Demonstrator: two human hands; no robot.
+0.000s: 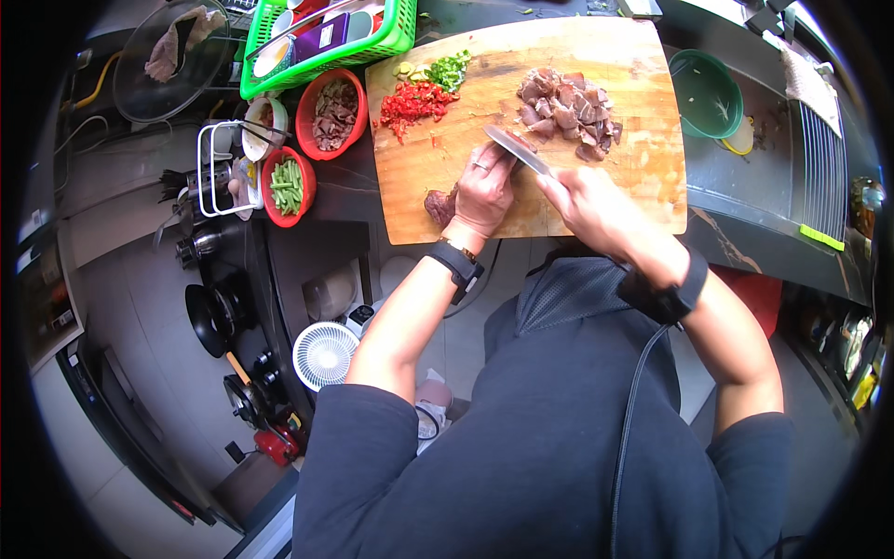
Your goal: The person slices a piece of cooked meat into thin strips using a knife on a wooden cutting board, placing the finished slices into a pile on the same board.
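With my right hand (585, 204) I grip a kitchen knife (518, 149), its blade lying against a piece of dark reddish meat (524, 140). My left hand (487, 183) presses on the meat just left of the blade, fingers curled down. Another dark lump of meat (440, 207) shows beside my left wrist, partly covered by the hand. All this is on a wooden cutting board (628, 189). A heap of sliced meat (567, 108) lies beyond the knife. Chopped red chili (413, 106), chopped green pepper or scallion (448, 70) and pale slices (411, 71) sit at the board's far left.
Left of the board stand a red bowl of sliced meat (335, 115), a red bowl of cut green vegetable (287, 185) and a green plastic basket (398, 35) of cups. To the right, a green basin (705, 94) sits in the sink area beside a roll-up drying rack (824, 175).
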